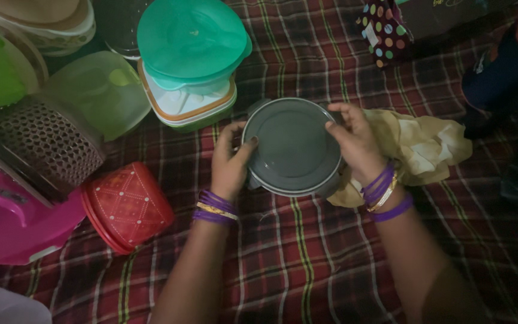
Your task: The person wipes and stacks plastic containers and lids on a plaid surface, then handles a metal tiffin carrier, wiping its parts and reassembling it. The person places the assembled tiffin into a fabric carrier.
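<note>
A round grey container with its lid on (292, 146) sits on a red plaid cloth (307, 258), held from both sides. My left hand (230, 163) grips its left rim, the thumb lying over the lid's edge. Across from it, my right hand (355, 143) clasps the right rim with fingers on the lid. Both wrists carry purple and gold bangles. A crumpled pale yellow cloth (424, 147) lies under and behind my right hand.
A stack of teal-lidded and orange-rimmed boxes (192, 60) stands just behind the grey container. A red patterned round box (128, 206), a pink lidded box (7, 216), a brown perforated basket (43, 144) and a pale green container (103, 90) crowd the left. At the back stands a polka-dot bag (385, 30).
</note>
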